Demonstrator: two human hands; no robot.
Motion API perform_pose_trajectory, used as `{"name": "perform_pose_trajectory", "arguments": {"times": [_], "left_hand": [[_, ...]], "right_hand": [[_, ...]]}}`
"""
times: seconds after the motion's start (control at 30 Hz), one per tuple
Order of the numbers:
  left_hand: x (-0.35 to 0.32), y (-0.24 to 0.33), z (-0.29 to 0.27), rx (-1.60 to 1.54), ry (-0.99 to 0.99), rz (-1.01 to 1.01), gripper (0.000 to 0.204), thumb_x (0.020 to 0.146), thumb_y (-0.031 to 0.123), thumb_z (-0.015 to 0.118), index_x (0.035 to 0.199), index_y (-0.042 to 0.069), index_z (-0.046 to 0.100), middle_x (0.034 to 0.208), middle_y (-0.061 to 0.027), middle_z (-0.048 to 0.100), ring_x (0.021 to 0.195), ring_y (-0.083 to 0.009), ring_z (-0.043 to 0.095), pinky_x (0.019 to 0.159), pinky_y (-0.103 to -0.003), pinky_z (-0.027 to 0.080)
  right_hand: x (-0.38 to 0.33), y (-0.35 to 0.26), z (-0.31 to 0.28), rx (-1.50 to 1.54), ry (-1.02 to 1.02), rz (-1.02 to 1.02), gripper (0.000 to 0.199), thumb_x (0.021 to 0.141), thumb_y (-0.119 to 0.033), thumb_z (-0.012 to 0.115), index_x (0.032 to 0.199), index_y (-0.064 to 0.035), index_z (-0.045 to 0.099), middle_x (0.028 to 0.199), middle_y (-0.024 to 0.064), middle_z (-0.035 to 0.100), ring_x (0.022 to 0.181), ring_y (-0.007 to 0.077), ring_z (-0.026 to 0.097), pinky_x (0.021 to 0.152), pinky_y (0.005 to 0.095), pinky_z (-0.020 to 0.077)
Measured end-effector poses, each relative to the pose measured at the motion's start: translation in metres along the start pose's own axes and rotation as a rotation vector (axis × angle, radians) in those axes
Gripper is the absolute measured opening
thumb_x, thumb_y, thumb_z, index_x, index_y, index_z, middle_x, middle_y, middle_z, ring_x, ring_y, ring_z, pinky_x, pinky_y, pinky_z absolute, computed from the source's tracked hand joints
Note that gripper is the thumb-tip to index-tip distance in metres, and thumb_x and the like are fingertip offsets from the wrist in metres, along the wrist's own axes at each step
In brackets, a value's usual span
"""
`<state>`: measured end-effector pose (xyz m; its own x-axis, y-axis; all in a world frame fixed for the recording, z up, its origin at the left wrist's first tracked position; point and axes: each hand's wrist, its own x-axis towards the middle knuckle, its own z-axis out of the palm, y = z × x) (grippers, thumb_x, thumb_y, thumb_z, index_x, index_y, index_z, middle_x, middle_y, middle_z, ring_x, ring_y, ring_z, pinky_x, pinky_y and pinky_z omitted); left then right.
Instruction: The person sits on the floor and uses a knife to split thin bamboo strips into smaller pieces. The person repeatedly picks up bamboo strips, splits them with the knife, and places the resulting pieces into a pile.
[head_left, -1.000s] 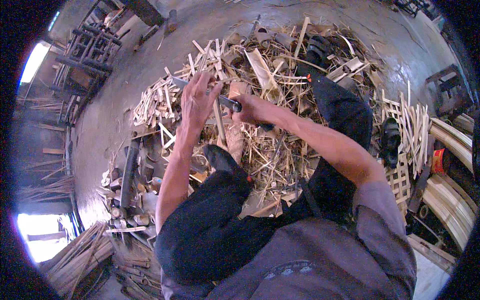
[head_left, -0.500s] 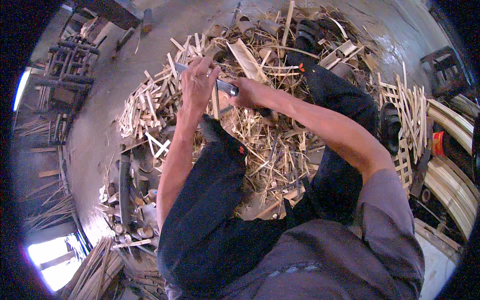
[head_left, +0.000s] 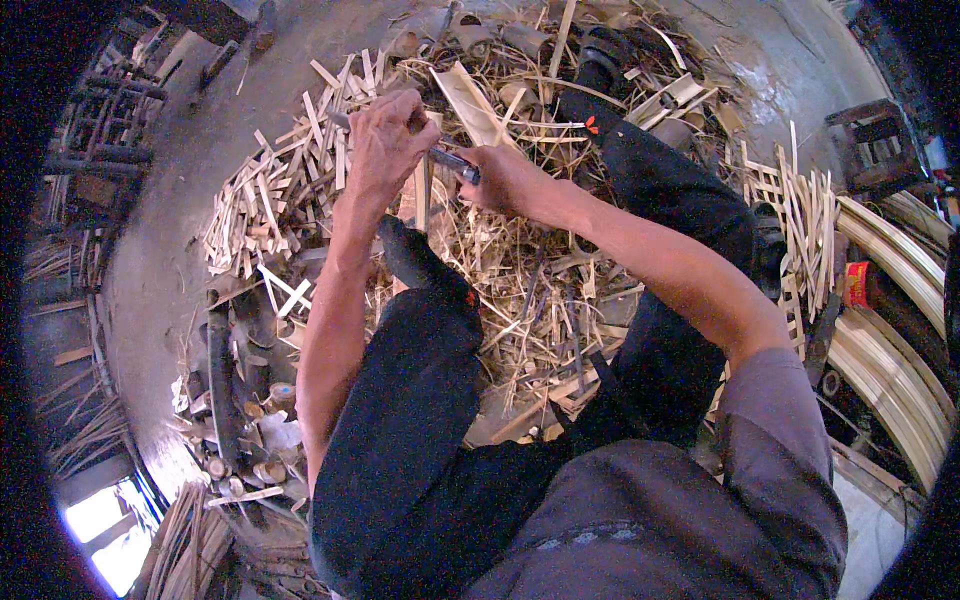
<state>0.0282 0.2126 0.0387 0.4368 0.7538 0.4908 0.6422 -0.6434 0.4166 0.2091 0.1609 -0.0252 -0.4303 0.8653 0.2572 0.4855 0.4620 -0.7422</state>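
Note:
My right hand (head_left: 505,180) is closed round the handle end of a knife (head_left: 456,164) with a dark, metallic blade. The blade runs leftward under my left hand (head_left: 388,140), and its grey tip shows on that hand's far side. My left fingers are curled over the blade; exactly how they grip it is partly hidden. A pale bamboo strip (head_left: 424,195) stands upright just below the blade, between my hands. Its top is hidden by the knife and fingers.
A heap of short split bamboo sticks (head_left: 262,200) lies left of my hands. Shavings (head_left: 530,290) cover the floor between my legs. Crossed strips (head_left: 800,225) and bundled long bamboo strips (head_left: 895,385) lie on the right. A small wooden stool (head_left: 878,143) stands at the far right.
The view has shifted slightly, so the surroundings sit further left. My left hand has tilted and bunched its fingers more over the blade. Both hands keep their hold.

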Motion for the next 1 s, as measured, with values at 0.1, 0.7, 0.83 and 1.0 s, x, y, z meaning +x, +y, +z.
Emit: {"name": "perform_pose_trajectory", "arguments": {"times": [0.1, 0.7, 0.83, 1.0], "left_hand": [[-0.001, 0.003, 0.000, 0.020, 0.005, -0.004, 0.020, 0.068, 0.018, 0.063, 0.070, 0.002, 0.052, 0.068, -0.0114, 0.056, 0.065, -0.0289, 0.056, 0.061, -0.039, 0.043], [-0.011, 0.022, -0.019, 0.064, 0.031, -0.165, 0.021, 0.076, 0.020, 0.061, 0.075, 0.001, 0.055, 0.066, -0.0131, 0.056, 0.059, -0.0239, 0.054, 0.059, -0.036, 0.043], [-0.015, 0.022, -0.018, -0.033, -0.022, -0.320, 0.027, 0.080, 0.026, 0.062, 0.082, 0.001, 0.055, 0.064, -0.0131, 0.056, 0.059, -0.0224, 0.054, 0.059, -0.036, 0.044], [-0.028, 0.016, -0.010, -0.086, -0.021, -0.342, 0.033, 0.084, 0.034, 0.064, 0.088, 0.001, 0.059, 0.066, -0.0136, 0.058, 0.061, -0.0223, 0.054, 0.061, -0.035, 0.045]], "right_hand": [[-0.001, 0.016, 0.011, -0.175, 0.091, -0.083, 0.019, 0.079, -0.016, 0.060, 0.091, -0.0017, 0.057, 0.061, 0.0070, 0.059, 0.051, 0.0181, 0.058, 0.048, 0.0336, 0.0469], [-0.037, -0.005, 0.076, 0.209, -0.436, 0.296, 0.024, 0.075, -0.025, 0.058, 0.072, -0.0006, 0.057, 0.057, 0.0112, 0.056, 0.054, 0.0219, 0.058, 0.052, 0.0389, 0.0449], [-0.038, -0.001, 0.082, 0.282, -0.468, 0.377, 0.016, 0.076, -0.019, 0.059, 0.079, -0.0032, 0.058, 0.057, 0.0074, 0.056, 0.049, 0.0180, 0.056, 0.048, 0.0355, 0.0444], [-0.033, 0.006, 0.076, 0.353, -0.468, 0.278, 0.017, 0.078, -0.020, 0.059, 0.080, -0.0032, 0.056, 0.058, 0.0061, 0.056, 0.044, 0.0154, 0.053, 0.042, 0.0338, 0.0420]]}}
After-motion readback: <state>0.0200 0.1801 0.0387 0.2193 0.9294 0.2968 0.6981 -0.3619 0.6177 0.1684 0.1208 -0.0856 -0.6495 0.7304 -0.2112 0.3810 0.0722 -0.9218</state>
